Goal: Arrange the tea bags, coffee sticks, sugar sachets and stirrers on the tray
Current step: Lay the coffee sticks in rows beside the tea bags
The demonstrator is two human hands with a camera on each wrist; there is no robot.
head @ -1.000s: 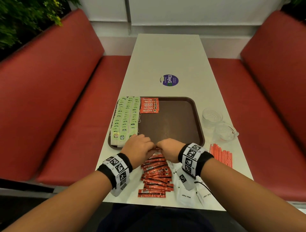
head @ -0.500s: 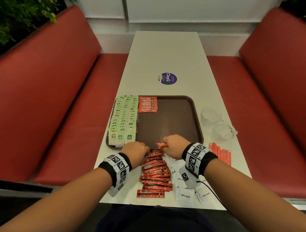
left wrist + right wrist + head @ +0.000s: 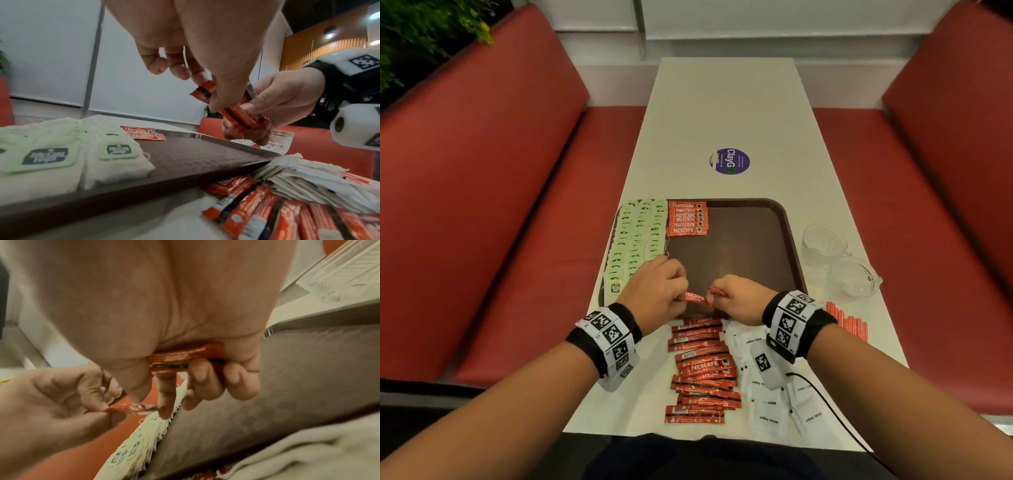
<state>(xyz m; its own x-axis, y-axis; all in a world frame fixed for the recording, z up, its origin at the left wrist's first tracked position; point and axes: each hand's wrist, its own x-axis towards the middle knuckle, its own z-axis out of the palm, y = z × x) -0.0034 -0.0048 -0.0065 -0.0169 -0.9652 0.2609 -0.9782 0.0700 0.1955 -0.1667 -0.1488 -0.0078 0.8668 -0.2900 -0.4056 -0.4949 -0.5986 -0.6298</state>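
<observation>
A brown tray (image 3: 743,246) lies on the white table with rows of green tea bags (image 3: 635,236) along its left side and a short stack of red coffee sticks (image 3: 687,218) at its far left. Above the tray's near edge my left hand (image 3: 654,294) pinches one end of a red coffee stick (image 3: 697,298). My right hand (image 3: 739,301) pinches its other end and holds a small bundle of coffee sticks (image 3: 185,356) in its curled fingers. More coffee sticks (image 3: 703,373) and white sugar sachets (image 3: 774,394) lie on the table near me. Red stirrers (image 3: 847,320) lie to the right.
Two clear glass cups (image 3: 839,260) stand right of the tray. A round purple sticker (image 3: 730,161) marks the table farther off. Red bench seats (image 3: 517,222) run along both sides. A black cable (image 3: 825,401) trails from my right wrist band.
Both hands have lifted from the coffee stick pile to above the tray's near edge. The left hand now pinches a stick together with the right hand.
</observation>
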